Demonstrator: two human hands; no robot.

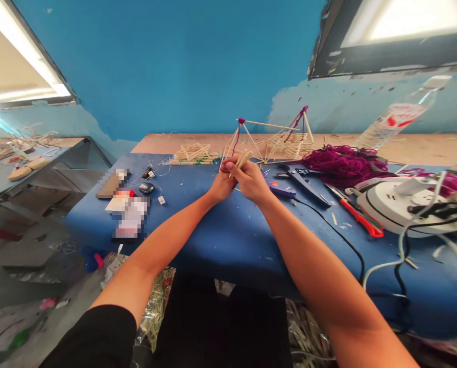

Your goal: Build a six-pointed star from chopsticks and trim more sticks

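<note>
My left hand [222,185] and my right hand [250,180] meet above the middle of the blue table [228,240]. Together they grip a small bundle of thin pale sticks [242,158] that fans upward between the fingers. Just behind the hands stands a stick frame [251,138] bound with purple yarn at its top corners. A flat lattice of sticks [193,153] lies to its left, and another stick structure [291,144] rises to its right.
A heap of purple yarn [337,163] lies right of the hands, with dark scissors [301,179], a red cutter [360,217], a white cable reel [408,204] and a plastic bottle [399,120]. Small items and a black stone [146,188] sit at left.
</note>
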